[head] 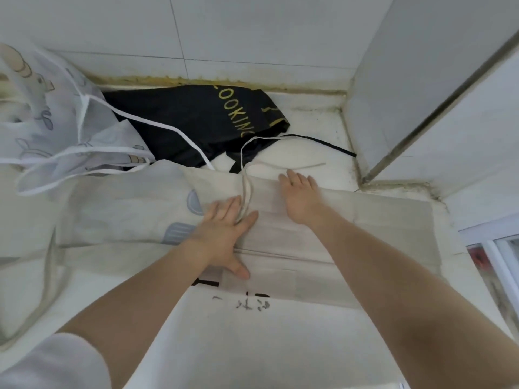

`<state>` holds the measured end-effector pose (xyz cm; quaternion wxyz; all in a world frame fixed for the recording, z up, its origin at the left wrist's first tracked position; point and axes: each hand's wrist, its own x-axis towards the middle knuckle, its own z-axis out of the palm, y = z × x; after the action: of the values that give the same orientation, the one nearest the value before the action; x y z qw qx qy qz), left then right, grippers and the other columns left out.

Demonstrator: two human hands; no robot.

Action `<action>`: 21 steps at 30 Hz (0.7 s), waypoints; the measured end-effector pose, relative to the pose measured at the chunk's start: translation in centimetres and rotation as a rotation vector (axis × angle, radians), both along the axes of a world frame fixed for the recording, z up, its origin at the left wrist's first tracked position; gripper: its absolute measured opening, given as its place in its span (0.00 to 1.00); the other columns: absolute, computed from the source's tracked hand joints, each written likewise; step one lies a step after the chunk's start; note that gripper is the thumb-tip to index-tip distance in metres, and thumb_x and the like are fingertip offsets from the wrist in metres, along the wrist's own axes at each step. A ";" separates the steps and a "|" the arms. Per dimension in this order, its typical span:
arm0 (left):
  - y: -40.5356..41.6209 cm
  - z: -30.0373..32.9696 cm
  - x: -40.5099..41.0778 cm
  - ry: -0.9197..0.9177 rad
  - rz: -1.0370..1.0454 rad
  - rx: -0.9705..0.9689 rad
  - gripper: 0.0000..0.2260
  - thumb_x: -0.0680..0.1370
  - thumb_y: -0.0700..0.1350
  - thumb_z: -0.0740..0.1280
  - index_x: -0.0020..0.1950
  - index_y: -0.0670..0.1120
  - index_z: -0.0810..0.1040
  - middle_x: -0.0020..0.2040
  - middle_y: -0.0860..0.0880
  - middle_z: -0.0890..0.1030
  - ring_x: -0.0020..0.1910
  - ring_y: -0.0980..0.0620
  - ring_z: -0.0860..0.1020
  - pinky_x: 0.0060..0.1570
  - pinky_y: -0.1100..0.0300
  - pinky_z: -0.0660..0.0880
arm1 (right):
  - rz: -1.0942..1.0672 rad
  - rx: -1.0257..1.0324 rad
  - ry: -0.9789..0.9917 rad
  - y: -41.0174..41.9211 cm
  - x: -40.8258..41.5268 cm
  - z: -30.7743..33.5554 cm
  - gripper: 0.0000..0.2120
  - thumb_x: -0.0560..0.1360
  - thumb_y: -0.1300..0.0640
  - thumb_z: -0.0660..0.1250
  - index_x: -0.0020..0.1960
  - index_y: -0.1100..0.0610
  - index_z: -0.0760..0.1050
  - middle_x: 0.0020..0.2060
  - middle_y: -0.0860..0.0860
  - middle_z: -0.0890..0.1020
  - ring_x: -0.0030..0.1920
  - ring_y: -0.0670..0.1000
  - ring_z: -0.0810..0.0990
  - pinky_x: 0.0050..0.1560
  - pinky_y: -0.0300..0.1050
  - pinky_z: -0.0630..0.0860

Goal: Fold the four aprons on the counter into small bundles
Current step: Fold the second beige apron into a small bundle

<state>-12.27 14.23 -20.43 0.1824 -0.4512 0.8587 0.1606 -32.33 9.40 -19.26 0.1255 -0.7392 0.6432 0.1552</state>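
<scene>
Bare forearms lead to left hand and right hand, pressed flat, fingers spread, on a half-folded beige apron; another fold is likely needed next.

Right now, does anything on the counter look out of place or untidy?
Yes. A thin tie string of the beige apron lies loose across the fold, running under the left hand. The black apron sits crumpled against the back wall, its black strap trailing over the counter.
</scene>
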 end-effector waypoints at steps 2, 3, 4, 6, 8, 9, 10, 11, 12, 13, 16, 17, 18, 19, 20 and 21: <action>-0.1 0.0 0.0 0.010 -0.018 0.014 0.61 0.59 0.72 0.69 0.76 0.49 0.35 0.75 0.43 0.31 0.73 0.49 0.29 0.69 0.50 0.29 | -0.028 0.000 -0.010 -0.6 0.1 0.0 0.33 0.76 0.61 0.59 0.76 0.57 0.47 0.75 0.56 0.56 0.74 0.57 0.54 0.74 0.56 0.43; -0.1 0.0 0.1 0.012 -0.023 0.008 0.62 0.58 0.72 0.69 0.76 0.47 0.34 0.75 0.45 0.31 0.72 0.50 0.29 0.69 0.50 0.28 | -0.051 0.005 -0.021 -1.0 0.2 0.2 0.33 0.76 0.58 0.60 0.76 0.56 0.49 0.73 0.55 0.59 0.73 0.57 0.57 0.74 0.56 0.44; -0.1 0.0 0.3 0.014 -0.028 -0.004 0.63 0.58 0.73 0.69 0.75 0.46 0.32 0.75 0.46 0.30 0.72 0.52 0.28 0.69 0.51 0.28 | -0.065 0.011 -0.023 -1.3 0.2 0.4 0.32 0.76 0.55 0.62 0.76 0.56 0.52 0.72 0.55 0.62 0.72 0.57 0.60 0.74 0.56 0.46; -0.2 0.1 0.6 0.031 -0.033 -0.039 0.65 0.58 0.74 0.68 0.72 0.45 0.26 0.72 0.47 0.26 0.68 0.53 0.23 0.67 0.50 0.25 | -0.040 0.001 -0.002 -1.9 0.2 1.2 0.25 0.76 0.53 0.63 0.72 0.55 0.61 0.67 0.55 0.69 0.68 0.58 0.65 0.71 0.52 0.55; 0.1 0.1 0.8 0.052 -0.042 -0.145 0.66 0.57 0.76 0.65 0.69 0.45 0.23 0.70 0.46 0.24 0.68 0.51 0.21 0.66 0.47 0.22 | 0.068 -0.030 0.013 -2.1 0.3 2.1 0.17 0.77 0.58 0.60 0.65 0.55 0.69 0.61 0.55 0.74 0.62 0.57 0.71 0.61 0.49 0.65; 0.4 0.2 0.8 0.047 -0.047 -0.226 0.66 0.55 0.78 0.62 0.71 0.43 0.25 0.73 0.44 0.28 0.71 0.48 0.26 0.67 0.44 0.25 | 0.127 -0.041 0.005 -1.8 0.5 2.5 0.16 0.76 0.62 0.59 0.63 0.55 0.70 0.58 0.55 0.75 0.60 0.58 0.73 0.54 0.48 0.68; 0.9 0.5 0.8 0.011 -0.044 -0.255 0.67 0.53 0.79 0.60 0.74 0.41 0.31 0.76 0.42 0.37 0.74 0.45 0.35 0.69 0.41 0.31 | 0.178 -0.044 0.001 -1.4 0.7 2.8 0.18 0.76 0.65 0.57 0.64 0.54 0.69 0.56 0.55 0.76 0.58 0.58 0.75 0.49 0.48 0.69; 1.3 0.7 0.8 -0.017 -0.050 -0.265 0.68 0.51 0.79 0.59 0.75 0.39 0.36 0.77 0.41 0.46 0.75 0.44 0.44 0.70 0.39 0.38 | 0.234 -0.050 0.014 -0.7 1.0 3.1 0.21 0.75 0.66 0.57 0.67 0.53 0.66 0.55 0.55 0.76 0.56 0.58 0.76 0.46 0.47 0.69; 1.6 0.8 0.8 -0.032 -0.060 -0.292 0.68 0.51 0.79 0.59 0.76 0.38 0.40 0.76 0.41 0.51 0.75 0.43 0.49 0.70 0.38 0.41 | 0.299 -0.066 0.032 0.1 1.3 3.3 0.24 0.75 0.67 0.57 0.69 0.52 0.63 0.54 0.54 0.76 0.56 0.58 0.77 0.45 0.47 0.68; 1.7 0.9 0.8 -0.046 -0.064 -0.296 0.68 0.50 0.79 0.60 0.76 0.38 0.43 0.75 0.41 0.53 0.75 0.43 0.52 0.70 0.38 0.43 | 0.366 -0.081 0.057 1.0 1.6 3.4 0.25 0.75 0.66 0.57 0.71 0.53 0.60 0.54 0.54 0.77 0.56 0.57 0.77 0.46 0.47 0.68; 2.0 1.4 0.7 -0.038 -0.049 -0.340 0.67 0.48 0.79 0.63 0.75 0.39 0.50 0.75 0.43 0.55 0.74 0.41 0.54 0.70 0.39 0.44 | 0.533 -0.112 0.108 3.6 2.3 3.1 0.28 0.75 0.64 0.60 0.72 0.56 0.56 0.55 0.53 0.78 0.56 0.56 0.74 0.54 0.46 0.65; 2.0 1.4 0.6 -0.031 -0.036 -0.333 0.67 0.48 0.78 0.64 0.75 0.39 0.50 0.74 0.42 0.56 0.74 0.39 0.54 0.70 0.38 0.44 | 0.566 -0.121 0.103 4.2 2.4 2.7 0.29 0.75 0.63 0.60 0.73 0.56 0.54 0.55 0.53 0.79 0.56 0.56 0.73 0.56 0.46 0.64; 2.2 1.6 0.5 -0.018 -0.033 -0.318 0.67 0.49 0.78 0.64 0.76 0.40 0.48 0.75 0.41 0.57 0.74 0.37 0.54 0.70 0.38 0.45 | 0.583 -0.126 0.085 4.9 2.3 2.5 0.31 0.75 0.62 0.61 0.74 0.56 0.52 0.54 0.53 0.79 0.57 0.56 0.73 0.58 0.47 0.63; 2.3 1.9 0.3 -0.023 -0.032 -0.299 0.67 0.51 0.78 0.65 0.76 0.42 0.43 0.75 0.41 0.56 0.74 0.35 0.53 0.70 0.37 0.45 | 0.588 -0.122 0.070 5.6 2.2 2.4 0.33 0.75 0.62 0.61 0.75 0.55 0.49 0.54 0.54 0.79 0.57 0.56 0.72 0.61 0.47 0.62; 2.3 1.8 0.2 -0.024 -0.047 -0.295 0.65 0.54 0.77 0.64 0.75 0.46 0.34 0.76 0.40 0.53 0.74 0.34 0.50 0.71 0.37 0.44 | 0.568 -0.092 0.060 6.2 2.0 2.2 0.34 0.75 0.62 0.61 0.76 0.55 0.48 0.54 0.54 0.80 0.58 0.56 0.72 0.62 0.47 0.62; 2.3 1.6 0.1 -0.014 -0.040 -0.287 0.63 0.57 0.76 0.64 0.70 0.49 0.24 0.77 0.39 0.48 0.74 0.34 0.47 0.71 0.38 0.42 | 0.534 -0.059 0.049 6.7 1.9 2.1 0.35 0.75 0.61 0.61 0.76 0.54 0.47 0.54 0.54 0.79 0.59 0.56 0.71 0.63 0.47 0.61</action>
<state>-12.18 16.48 -18.78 0.1252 -0.4565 0.8804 0.0295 -30.45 16.08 -17.17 0.0429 -0.8820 0.4326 0.1820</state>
